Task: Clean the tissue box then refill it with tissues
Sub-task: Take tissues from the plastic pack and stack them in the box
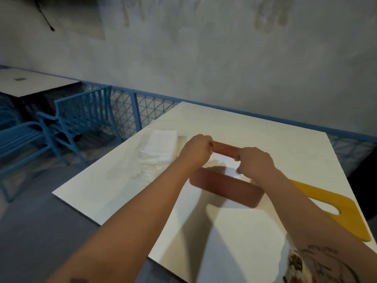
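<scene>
The box (226,185) stands open in the middle of the table (255,127), with white tissues (229,170) already inside. Our left grip (195,150) curls on its far rim, and the right grip (255,162) seems to pinch the tissues. The yellow lid (326,203) lies near right, so we judge that closing is still left.

We see a reddish-brown tissue box (226,185) with white tissues (223,163) inside, on a plain white table (255,127). The slotted panel (326,201) beside it is mustard yellow. The tissue pack (161,146) is white under clear wrap. The chair (81,111) and railing (134,105) are blue, the railing's mesh a diamond lattice. The wall (204,58) is mottled grey.
</scene>
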